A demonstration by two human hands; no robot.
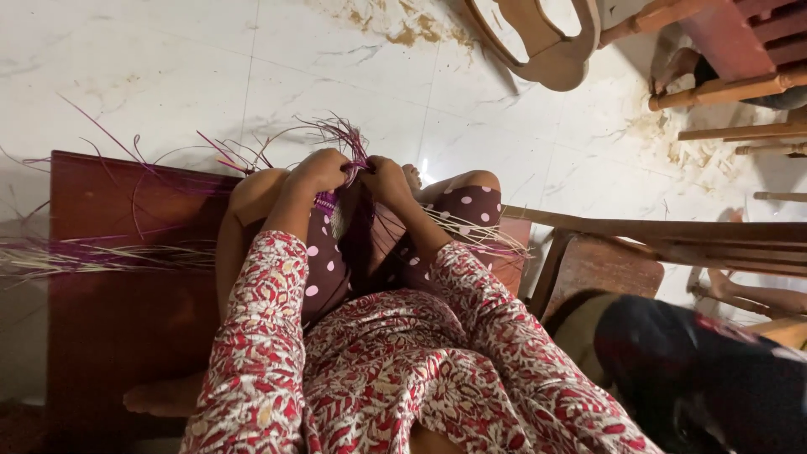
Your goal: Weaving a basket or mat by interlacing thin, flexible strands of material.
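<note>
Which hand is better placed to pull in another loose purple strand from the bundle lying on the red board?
Probably the left hand. The loose strands spread across the red board on the person's left, on its side. The right hand also has a grip on the woven piece, farther from that bundle.

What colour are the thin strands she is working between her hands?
Purple strands, with some pale straw-coloured ones mixed in; the head view shows them best.
</note>
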